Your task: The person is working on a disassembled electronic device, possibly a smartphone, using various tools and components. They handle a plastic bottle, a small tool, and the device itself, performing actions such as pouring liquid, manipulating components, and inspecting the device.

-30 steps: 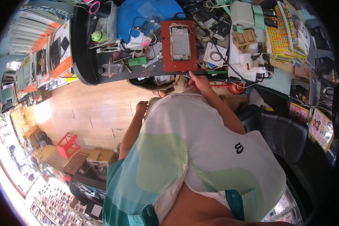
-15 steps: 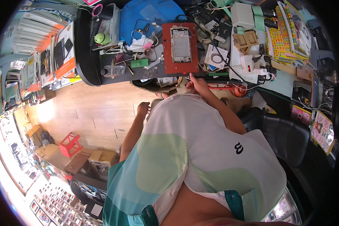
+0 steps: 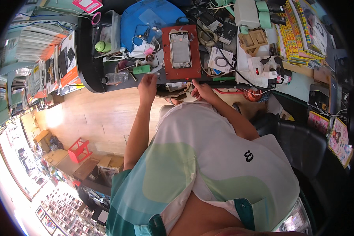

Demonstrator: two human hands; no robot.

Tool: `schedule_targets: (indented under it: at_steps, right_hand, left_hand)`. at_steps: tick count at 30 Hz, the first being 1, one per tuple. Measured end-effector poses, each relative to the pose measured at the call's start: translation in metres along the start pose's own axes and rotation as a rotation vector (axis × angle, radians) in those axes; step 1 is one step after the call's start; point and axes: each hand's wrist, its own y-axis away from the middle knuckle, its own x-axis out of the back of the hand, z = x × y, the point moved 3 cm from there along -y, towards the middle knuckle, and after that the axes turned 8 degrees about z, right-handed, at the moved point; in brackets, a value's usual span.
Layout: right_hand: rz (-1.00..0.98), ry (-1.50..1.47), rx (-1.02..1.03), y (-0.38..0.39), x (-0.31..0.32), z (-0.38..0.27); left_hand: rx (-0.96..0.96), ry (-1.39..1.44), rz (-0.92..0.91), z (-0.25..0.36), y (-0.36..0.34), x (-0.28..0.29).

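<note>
A thin rectangular phone frame with a pale rim and a grey inner panel [image 3: 180,49] lies flat on a red rectangular plate [image 3: 167,65], which rests at the front of the cluttered dark table [image 3: 120,87]. It looks light, stiff and rather fragile – probably best held by its two long outer edges, clear of the panel. Its long axis runs away from the person, the far end leaning slightly left; which end is the phone's top, I cannot tell. The left hand [image 3: 147,84] is at the table edge, near a small green block [image 3: 141,69], fingers bent together – whether they pinch anything is unclear. The right hand [image 3: 202,91] is just below the plate, one digit extended, the other fingers curled; any grip cannot be made out.
</note>
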Motion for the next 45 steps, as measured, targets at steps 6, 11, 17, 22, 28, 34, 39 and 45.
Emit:
schedule_targets:
  at_steps: [6,11,17,22,28,34,39,45]
  right_hand:
    - [-0.002,-0.005,0.016,-0.002,-0.003,-0.002]
    - [-0.060,-0.192,-0.080,0.008,-0.013,-0.006]
    - [-0.199,-0.344,-0.168,0.005,-0.020,-0.002]
    - [-0.206,-0.396,-0.168,0.001,-0.018,0.001]
    - [-0.164,-0.281,-0.095,0.024,-0.001,-0.016]
    - [0.068,0.077,0.266,0.065,0.028,-0.069]
    - [0.301,0.144,0.486,0.087,0.050,-0.134]
    - [0.718,0.386,0.751,0.086,0.042,-0.195]
  left_hand:
    - [-0.190,0.062,0.060,0.104,-0.044,-0.014]
    - [-0.347,-0.049,0.105,0.132,-0.061,-0.031]
    - [-0.468,-0.213,0.113,0.161,-0.062,-0.054]
    - [-0.607,-0.225,0.197,0.179,-0.079,-0.067]
    - [-0.598,-0.140,0.102,0.158,-0.135,-0.071]
    - [-0.208,-0.110,-0.201,0.134,-0.177,-0.080]
    - [-0.190,-0.049,-0.263,0.133,-0.185,-0.079]
    - [-0.266,-0.090,-0.273,0.154,-0.169,-0.070]
